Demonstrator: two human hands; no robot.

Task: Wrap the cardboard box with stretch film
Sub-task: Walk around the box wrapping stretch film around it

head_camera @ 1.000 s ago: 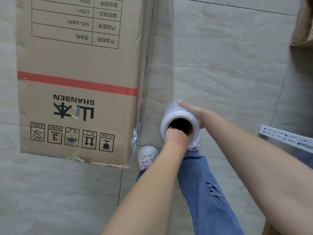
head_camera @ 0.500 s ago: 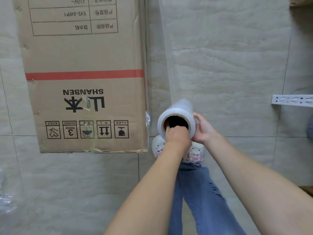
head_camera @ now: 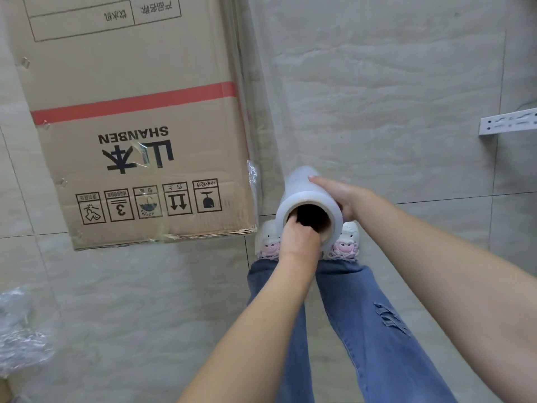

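Note:
A large cardboard box (head_camera: 133, 117) with a red stripe and black print stands on the floor at the upper left. A roll of stretch film (head_camera: 302, 193) hangs just right of the box's near corner. My left hand (head_camera: 299, 237) grips the roll's near end, fingers hooked inside the core. My right hand (head_camera: 337, 193) lies on the roll's right side with straight fingers. A sheet of clear film (head_camera: 255, 91) runs from the roll up along the box's right side.
The floor is pale grey tile (head_camera: 392, 97). My two feet in white slippers (head_camera: 344, 239) stand right below the roll. A white perforated metal bracket (head_camera: 507, 125) lies at the right edge. Crumpled clear film (head_camera: 20, 333) lies at the lower left.
The view has shifted, so the box sits higher and tilts the other way. The roll stays near the box's corner. My right hand has slid up along the roll's side.

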